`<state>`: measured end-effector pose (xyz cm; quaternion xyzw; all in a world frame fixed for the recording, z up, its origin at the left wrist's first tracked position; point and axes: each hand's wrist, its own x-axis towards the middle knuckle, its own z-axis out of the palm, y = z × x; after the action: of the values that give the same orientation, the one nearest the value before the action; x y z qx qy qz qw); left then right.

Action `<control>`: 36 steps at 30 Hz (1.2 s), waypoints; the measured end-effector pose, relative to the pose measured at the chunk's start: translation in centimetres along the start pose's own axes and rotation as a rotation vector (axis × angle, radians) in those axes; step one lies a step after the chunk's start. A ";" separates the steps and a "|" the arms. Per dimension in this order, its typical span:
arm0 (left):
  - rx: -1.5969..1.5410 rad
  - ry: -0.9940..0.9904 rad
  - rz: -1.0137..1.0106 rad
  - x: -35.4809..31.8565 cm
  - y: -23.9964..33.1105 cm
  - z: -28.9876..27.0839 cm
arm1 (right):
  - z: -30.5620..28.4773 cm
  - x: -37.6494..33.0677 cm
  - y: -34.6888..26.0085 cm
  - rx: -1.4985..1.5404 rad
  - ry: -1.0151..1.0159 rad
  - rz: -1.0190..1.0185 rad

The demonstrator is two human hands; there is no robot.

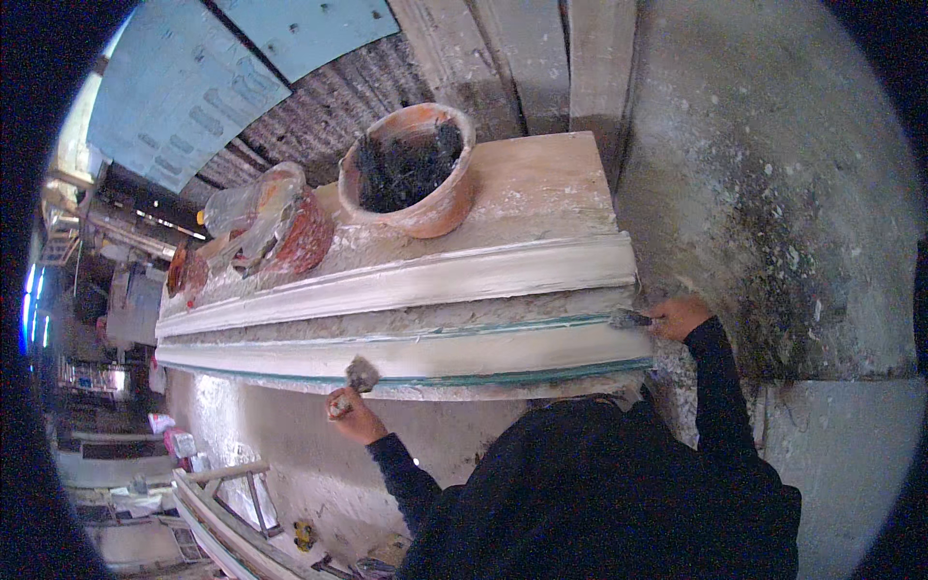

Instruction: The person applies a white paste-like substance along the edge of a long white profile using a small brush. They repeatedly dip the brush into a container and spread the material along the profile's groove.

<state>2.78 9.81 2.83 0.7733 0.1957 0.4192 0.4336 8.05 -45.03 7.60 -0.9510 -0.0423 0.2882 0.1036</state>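
Note:
My left hand (355, 417) is closed round the handle of a putty knife (362, 374), its blade up and coated with greyish paste, close to the bench's front edge. At the right end, my right hand (680, 318) grips a small spatula (630, 319) whose blade lies at the end of the near white moulding (464, 357). Green lines run along both sides of this long strip. Behind it, parallel, lies a second white moulding (416, 280), with a rough grey gap between the two. Fingers hide most of both handles.
On the wooden bench top (551, 184) stands an orange bowl (440, 213) with dark lumpy contents. Left of it are a paste-smeared red container (307, 232) and a clear plastic bottle (232, 208). A stained wall (764, 193) rises at right; a wooden frame (217, 522) lies lower left.

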 end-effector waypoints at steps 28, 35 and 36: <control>-0.296 -0.001 -0.263 -9.3 4.5 4.4 | -0.4 5.8 -3.1 -0.258 -0.139 -0.408; -0.327 -0.045 -0.334 -9.1 6.0 4.6 | 1.3 7.9 -7.3 -0.146 -0.062 -0.508; -0.289 -0.040 -0.312 -9.2 5.5 4.4 | 0.9 7.9 -7.7 -0.155 -0.064 -0.532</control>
<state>0.77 -1.58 1.78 0.6715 0.2422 0.3551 0.6036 13.93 -36.30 4.27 -0.9020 -0.3157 0.2767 0.1013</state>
